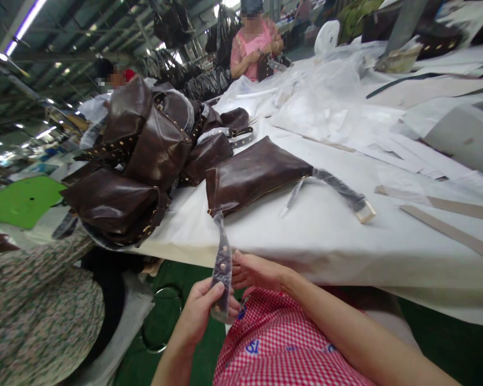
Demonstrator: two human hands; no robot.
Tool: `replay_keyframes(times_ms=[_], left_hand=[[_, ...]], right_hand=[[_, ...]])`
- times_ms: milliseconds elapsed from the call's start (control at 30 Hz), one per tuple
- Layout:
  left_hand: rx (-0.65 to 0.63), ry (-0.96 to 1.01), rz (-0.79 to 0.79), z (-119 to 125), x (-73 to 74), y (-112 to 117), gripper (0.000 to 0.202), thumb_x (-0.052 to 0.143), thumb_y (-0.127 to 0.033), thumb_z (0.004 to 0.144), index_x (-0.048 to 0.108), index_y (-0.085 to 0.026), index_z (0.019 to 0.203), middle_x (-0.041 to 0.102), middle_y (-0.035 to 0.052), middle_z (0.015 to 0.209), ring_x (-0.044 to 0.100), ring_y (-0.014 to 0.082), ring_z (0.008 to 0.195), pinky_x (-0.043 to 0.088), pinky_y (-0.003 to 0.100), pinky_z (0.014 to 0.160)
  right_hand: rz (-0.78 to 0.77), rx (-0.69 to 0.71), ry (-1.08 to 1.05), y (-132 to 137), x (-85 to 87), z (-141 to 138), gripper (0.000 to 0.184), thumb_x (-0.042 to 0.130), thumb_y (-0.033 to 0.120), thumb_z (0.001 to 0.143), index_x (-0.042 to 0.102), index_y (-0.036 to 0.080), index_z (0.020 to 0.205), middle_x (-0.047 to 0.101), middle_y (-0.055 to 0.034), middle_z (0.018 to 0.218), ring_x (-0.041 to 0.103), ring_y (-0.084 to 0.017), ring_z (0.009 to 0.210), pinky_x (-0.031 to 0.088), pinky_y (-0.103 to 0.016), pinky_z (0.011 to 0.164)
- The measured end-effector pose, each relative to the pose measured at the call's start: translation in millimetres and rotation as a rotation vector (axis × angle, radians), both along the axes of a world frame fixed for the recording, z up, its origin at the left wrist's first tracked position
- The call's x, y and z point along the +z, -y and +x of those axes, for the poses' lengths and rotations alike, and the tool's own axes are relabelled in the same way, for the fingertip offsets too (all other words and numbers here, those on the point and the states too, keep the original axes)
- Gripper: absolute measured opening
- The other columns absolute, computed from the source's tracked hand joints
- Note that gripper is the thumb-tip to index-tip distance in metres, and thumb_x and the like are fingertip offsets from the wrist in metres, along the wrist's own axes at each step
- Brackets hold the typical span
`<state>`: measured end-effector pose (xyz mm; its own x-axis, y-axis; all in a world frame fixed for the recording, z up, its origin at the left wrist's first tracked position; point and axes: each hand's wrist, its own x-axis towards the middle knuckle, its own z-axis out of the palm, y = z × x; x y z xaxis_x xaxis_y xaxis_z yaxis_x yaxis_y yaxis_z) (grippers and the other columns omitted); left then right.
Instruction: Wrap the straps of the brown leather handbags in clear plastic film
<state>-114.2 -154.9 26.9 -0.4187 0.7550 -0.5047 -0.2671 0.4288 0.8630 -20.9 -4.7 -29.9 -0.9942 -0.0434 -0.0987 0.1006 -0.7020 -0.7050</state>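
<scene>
A dark brown leather handbag (257,174) lies on the white-covered table near its front edge. From its near corner a studded strap (222,262), wrapped in clear plastic, hangs down over the edge. My left hand (203,306) grips the lower end of this strap, thumb on top and fingers behind. Beside the strap, higher up, is my right hand (255,269), its fingers stretched out; whether they touch the strap is hard to tell. At the bag's far corner a second wrapped strap (342,190) rests on the table, with a zipper pull (293,197) close by.
Several brown bags (145,139) are piled at the left. Paper strips (451,230) and plastic sheeting (326,96) lie across the right and back of the table (298,241). A person in a pink apron (251,45) works opposite. Patterned fabric (44,311) fills the lower left.
</scene>
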Motion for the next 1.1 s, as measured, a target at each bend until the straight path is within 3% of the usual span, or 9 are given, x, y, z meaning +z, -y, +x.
replay_keyframes(times_ms=[133, 267, 367, 533, 700, 767, 833, 933, 1100], left_hand=[[0.12, 0.022, 0.116, 4.6, 9.1, -33.2, 0.04, 0.079, -0.046, 0.065, 0.066, -0.01, 0.078, 0.073, 0.0094, 0.067, 0.068, 0.0203, 0.059, 0.052, 0.027, 0.056], [0.134, 0.035, 0.15, 5.0, 20.7, -62.4, 0.042, 0.079, -0.047, 0.064, 0.066, -0.01, 0.081, 0.074, 0.0108, 0.072, 0.069, 0.0222, 0.061, 0.054, 0.03, 0.058], [0.095, -0.023, 0.197, 2.8, 22.4, -69.0, 0.041, 0.077, -0.046, 0.067, 0.068, -0.01, 0.084, 0.074, 0.0104, 0.074, 0.069, 0.0216, 0.063, 0.053, 0.029, 0.059], [0.077, -0.019, 0.147, 3.0, 13.1, -66.6, 0.053, 0.078, -0.044, 0.068, 0.07, -0.012, 0.109, 0.075, 0.0085, 0.085, 0.065, 0.0151, 0.06, 0.046, 0.022, 0.053], [0.084, 0.031, 0.289, 11.5, -0.6, -55.3, 0.05, 0.073, -0.045, 0.075, 0.068, -0.017, 0.116, 0.07, 0.0104, 0.114, 0.065, 0.0228, 0.101, 0.049, 0.029, 0.085], [0.024, -0.03, 0.297, 15.2, -8.2, -46.3, 0.049, 0.072, -0.042, 0.078, 0.065, -0.021, 0.122, 0.067, 0.0081, 0.122, 0.061, 0.0237, 0.108, 0.046, 0.032, 0.092], [-0.098, -0.123, 0.242, 18.8, -16.1, -37.9, 0.043, 0.072, -0.039, 0.078, 0.068, -0.019, 0.116, 0.07, 0.008, 0.115, 0.062, 0.0241, 0.105, 0.046, 0.033, 0.093], [-0.215, -0.187, 0.143, 24.5, -24.8, -33.6, 0.037, 0.067, -0.047, 0.081, 0.075, -0.012, 0.093, 0.074, 0.0092, 0.089, 0.065, 0.0226, 0.083, 0.05, 0.033, 0.08], [-0.116, -0.1, 0.186, 31.8, -19.8, -51.5, 0.045, 0.068, -0.055, 0.076, 0.071, -0.01, 0.074, 0.071, 0.0081, 0.07, 0.064, 0.0187, 0.065, 0.051, 0.03, 0.067]], right_hand=[[0.204, 0.039, -0.158, 8.4, 0.2, 16.3, 0.052, 0.083, 0.043, 0.062, 0.064, 0.021, 0.106, 0.066, -0.0005, 0.095, 0.061, -0.015, 0.088, 0.047, -0.029, 0.085], [0.553, -0.045, -0.09, 11.7, 6.4, 24.0, 0.03, 0.072, 0.044, 0.075, 0.072, 0.019, 0.092, 0.068, -0.0022, 0.092, 0.061, -0.018, 0.087, 0.047, -0.032, 0.085], [0.417, -0.126, -0.114, 9.9, 6.4, 22.8, 0.047, 0.058, 0.059, 0.083, 0.072, 0.015, 0.091, 0.069, -0.0053, 0.089, 0.062, -0.017, 0.083, 0.047, -0.033, 0.083], [0.204, -0.374, 0.015, 10.5, 10.1, 14.3, 0.054, 0.067, 0.067, 0.07, 0.063, 0.013, 0.072, 0.061, -0.0001, 0.065, 0.054, -0.012, 0.059, 0.042, -0.026, 0.063], [0.304, -0.539, 0.086, 2.5, 23.8, 9.9, 0.048, 0.066, 0.063, 0.07, 0.056, 0.016, 0.064, 0.052, 0.0032, 0.06, 0.046, -0.01, 0.056, 0.036, -0.024, 0.056], [0.375, -0.58, 0.098, -5.1, 29.8, 10.8, 0.042, 0.065, 0.057, 0.073, 0.055, 0.017, 0.063, 0.051, 0.0034, 0.06, 0.046, -0.01, 0.055, 0.036, -0.024, 0.054], [0.449, -0.633, 0.126, -12.2, 34.9, 11.3, 0.037, 0.063, 0.05, 0.076, 0.053, 0.018, 0.06, 0.049, 0.004, 0.06, 0.044, -0.009, 0.053, 0.035, -0.023, 0.051], [0.504, -0.628, 0.174, -18.5, 40.2, 9.0, 0.034, 0.06, 0.045, 0.078, 0.052, 0.018, 0.058, 0.047, 0.0047, 0.057, 0.042, -0.009, 0.05, 0.033, -0.023, 0.049], [0.439, -0.546, 0.154, -23.0, 42.8, 6.4, 0.049, 0.051, 0.06, 0.084, 0.065, 0.014, 0.073, 0.056, 0.0007, 0.061, 0.048, -0.011, 0.056, 0.038, -0.023, 0.054]])
